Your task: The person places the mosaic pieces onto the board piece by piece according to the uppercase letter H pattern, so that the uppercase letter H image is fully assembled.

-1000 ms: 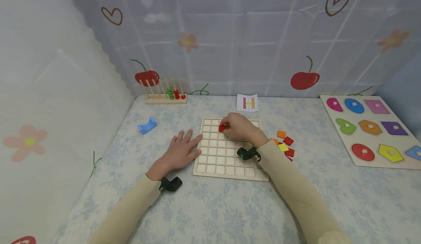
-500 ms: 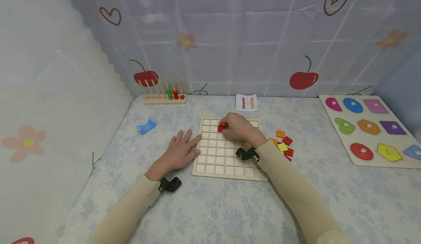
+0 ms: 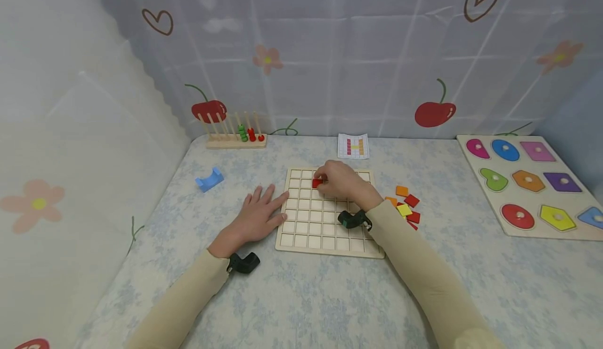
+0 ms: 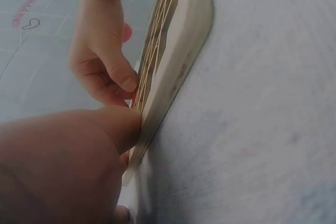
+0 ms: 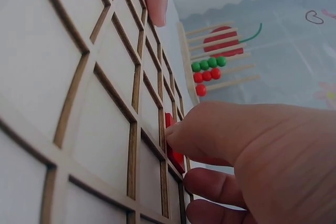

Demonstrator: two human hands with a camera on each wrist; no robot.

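Observation:
My right hand [image 3: 343, 181] is over the upper part of a wooden grid board [image 3: 301, 241], its thumb and fingers pinching a red square tile [image 3: 317, 183]. In the right wrist view the red tile [image 5: 175, 150] stands slightly proud of the grid strips, with the thumb against it. My left hand [image 3: 258, 215] lies spread on the table at the board's left side, thumb and index tip touching its edge. The left wrist view shows that hand [image 4: 68, 150] against the board's rim [image 4: 173, 61]. The palm and arm of my right hand cover some cells.
Loose red, orange and yellow tiles [image 3: 404, 210] lie right of the board. Behind it is a printed pattern card [image 3: 353, 146]. A peg rack with beads [image 3: 237, 142] and a blue curved block [image 3: 210, 180] are at the left; a shape puzzle board [image 3: 532, 187] is at the right.
The view has shifted very slightly. Both hands keep their places, the right one still pinching the red tile on the board.

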